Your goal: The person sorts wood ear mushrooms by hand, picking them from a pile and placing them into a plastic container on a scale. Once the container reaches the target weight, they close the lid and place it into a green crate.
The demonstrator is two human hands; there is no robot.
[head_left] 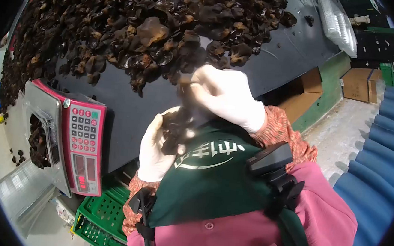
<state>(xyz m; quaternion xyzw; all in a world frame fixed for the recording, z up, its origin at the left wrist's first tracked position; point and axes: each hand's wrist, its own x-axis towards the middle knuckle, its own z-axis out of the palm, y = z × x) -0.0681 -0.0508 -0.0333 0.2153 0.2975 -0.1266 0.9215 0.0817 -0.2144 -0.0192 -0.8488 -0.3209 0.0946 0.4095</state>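
My left hand (152,146), in a white glove, is curled around a clump of dark wood ear mushrooms (174,128) in front of my apron. Just above and to the right of it, my right hand (224,95), also gloved in white, has thumb and fingers closed on a dark piece of wood ear (185,90), blurred by motion. Beyond both hands, a large heap of wood ear mushrooms (153,31) spreads over the dark table (128,113).
On the left, a pink scale (82,137) bears a clear plastic box (50,134) with wood ears inside. Stacked clear containers (336,25) lie at the table's far right. Green crates (102,212) stand below left, and a cardboard box (359,85) is on the floor at right.
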